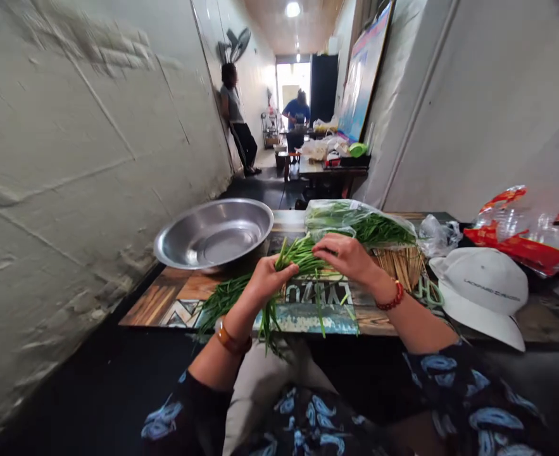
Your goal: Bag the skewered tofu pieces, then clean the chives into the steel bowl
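A bunch of long green chives [229, 294] lies across the front of the table, its leafy tips spread to the left and some blades hanging over the edge. My left hand [267, 282] is closed around the bunch, thumb on top. At the stem ends, the fingers of my right hand [348, 256] are pinched together on the chives; the fingertips are partly hidden. A few loose blades lie on the table under my right hand. Just behind it sits a clear plastic bag [336, 209] with more chives inside.
A wide steel basin [169, 244] stands at the table's [150, 297] left. To the right are thin wooden sticks [400, 266], green-handled scissors [428, 291], a white cap [483, 285] and a red plastic package [507, 240]. Two people stand farther back, near a second table [312, 168].
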